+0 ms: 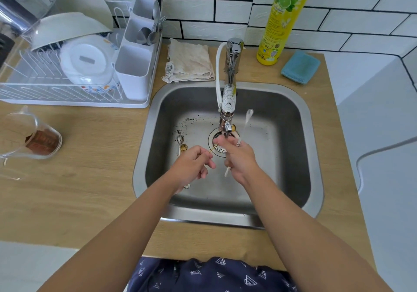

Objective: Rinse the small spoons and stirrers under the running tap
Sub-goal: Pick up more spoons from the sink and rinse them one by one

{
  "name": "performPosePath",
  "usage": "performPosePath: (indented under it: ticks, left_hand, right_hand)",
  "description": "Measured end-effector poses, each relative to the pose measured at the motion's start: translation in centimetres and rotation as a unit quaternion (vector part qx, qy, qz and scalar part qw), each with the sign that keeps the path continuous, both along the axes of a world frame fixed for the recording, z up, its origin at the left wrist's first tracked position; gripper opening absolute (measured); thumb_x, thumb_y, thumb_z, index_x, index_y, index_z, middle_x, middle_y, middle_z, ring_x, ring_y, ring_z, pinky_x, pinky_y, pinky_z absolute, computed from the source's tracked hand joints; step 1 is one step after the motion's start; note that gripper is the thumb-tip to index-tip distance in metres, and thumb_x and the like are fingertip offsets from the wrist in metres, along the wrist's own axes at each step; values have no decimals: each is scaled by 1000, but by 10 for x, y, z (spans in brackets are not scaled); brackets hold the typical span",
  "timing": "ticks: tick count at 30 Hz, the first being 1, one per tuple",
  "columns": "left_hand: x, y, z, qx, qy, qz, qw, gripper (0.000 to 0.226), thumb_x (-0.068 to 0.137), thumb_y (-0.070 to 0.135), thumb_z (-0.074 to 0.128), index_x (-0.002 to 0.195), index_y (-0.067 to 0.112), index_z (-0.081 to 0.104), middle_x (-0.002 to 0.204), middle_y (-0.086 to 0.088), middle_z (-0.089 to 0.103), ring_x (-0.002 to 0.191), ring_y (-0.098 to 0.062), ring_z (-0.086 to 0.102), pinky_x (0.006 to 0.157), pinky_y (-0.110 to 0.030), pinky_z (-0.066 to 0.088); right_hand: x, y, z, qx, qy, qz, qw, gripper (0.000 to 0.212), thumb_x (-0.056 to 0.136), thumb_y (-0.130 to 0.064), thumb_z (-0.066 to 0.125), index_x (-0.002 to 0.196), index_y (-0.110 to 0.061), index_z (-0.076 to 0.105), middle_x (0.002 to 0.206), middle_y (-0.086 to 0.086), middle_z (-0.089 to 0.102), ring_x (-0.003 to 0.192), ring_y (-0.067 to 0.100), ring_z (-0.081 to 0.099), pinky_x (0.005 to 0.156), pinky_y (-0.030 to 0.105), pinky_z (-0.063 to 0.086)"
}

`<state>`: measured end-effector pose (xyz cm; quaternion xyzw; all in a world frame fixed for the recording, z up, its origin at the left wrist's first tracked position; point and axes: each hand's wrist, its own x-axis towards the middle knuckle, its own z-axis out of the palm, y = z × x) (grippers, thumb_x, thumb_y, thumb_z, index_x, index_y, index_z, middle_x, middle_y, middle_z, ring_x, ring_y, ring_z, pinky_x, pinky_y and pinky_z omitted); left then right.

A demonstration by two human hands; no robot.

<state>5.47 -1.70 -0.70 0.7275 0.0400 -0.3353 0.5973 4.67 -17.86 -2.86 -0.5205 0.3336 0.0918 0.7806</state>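
Item: rinsing step, at the sink (313,133), hands just under the tap (228,111)

Left hand (191,167): your fingers are curled and pinch a thin gold stirrer (211,149) by its near end; its far tip points right, toward the spout. Keep the pinch low on the handle so the dirty end stays free in the water.

Right hand (239,158): your fingers are closed round a white spoon (247,120); its bowl stands up on the far side of the fist and the handle tip shows below, on the near side. The bowl looks to sit right of the stream, so tilt it left into the flow.

Waiting: two small spoons (181,144) lie on the sink floor, left of the drain (220,148), among dark specks. Another small piece shows under your left wrist; what it is cannot be told.

Method: turn each piece slowly under the spout and rub the bowl with a thumb. Hold firmly, as thin wet handles will likely slip. Work over the strainer rather than the specks.

Destination, judged: the cutlery holder (135,65) at the far left, on the dish rack (27,93)
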Motion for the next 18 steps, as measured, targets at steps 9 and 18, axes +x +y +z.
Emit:
performPosePath:
  ticks: [9,18]
  left_hand:
    - [-6,-4,3,-2,27,-4,1000,17,101,19,43,94,13,57,62,5,49,46,-10,36,44,-21,30]
    - [-4,-6,8,103,-64,-90,989,29,102,43,45,94,17,54,73,5,59,55,-12,49,57,-27,42]
  right_hand:
    - [0,-13,2,25,-20,-36,999,19,92,-17,76,74,-16,81,82,0,75,41,4,25,40,19,22]
    - [-8,1,4,-32,0,-14,999,12,89,-24,80,82,-15,78,67,-9,71,41,6,25,40,21,24]
